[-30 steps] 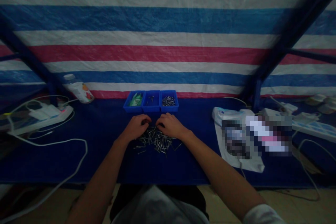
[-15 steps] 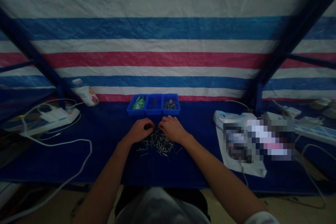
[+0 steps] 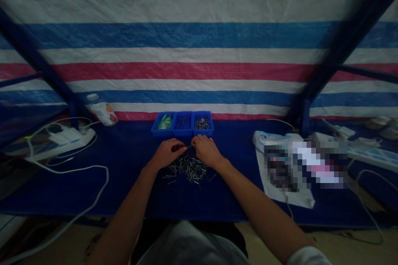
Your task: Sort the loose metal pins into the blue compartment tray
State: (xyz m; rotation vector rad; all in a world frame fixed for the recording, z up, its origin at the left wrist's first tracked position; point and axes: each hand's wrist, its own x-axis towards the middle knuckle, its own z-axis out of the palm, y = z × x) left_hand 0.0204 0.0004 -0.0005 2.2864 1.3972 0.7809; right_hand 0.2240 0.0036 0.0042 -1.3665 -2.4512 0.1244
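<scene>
A loose pile of thin metal screws [image 3: 191,170] lies on the blue table. At the pile's far left edge, my left hand [image 3: 168,152] is closed in a pinch, thumb against fingers. My right hand [image 3: 205,149] is closed too, its fingers curled down over the pile's far right side. Between the two sets of fingertips runs one thin screw [image 3: 190,146], apparently pinched by both hands. Just beyond them stand three joined blue bins: the left bin [image 3: 157,132] with green-and-white packets, the middle bin [image 3: 183,133] with a few screws, the right bin [image 3: 203,133] with many small metal pieces.
A bottle [image 3: 105,114] and a power strip [image 3: 66,144] with white cables stand on the left. To the right lie a white plastic bag [image 3: 276,137], blurred-out items and another power strip [image 3: 373,155]. Striped sheeting [image 3: 199,54] hangs behind the table.
My fingertips have drawn slightly apart, and a thin screw now shows between them. My right hand has shifted a little to the right. The pile looks nearly the same.
</scene>
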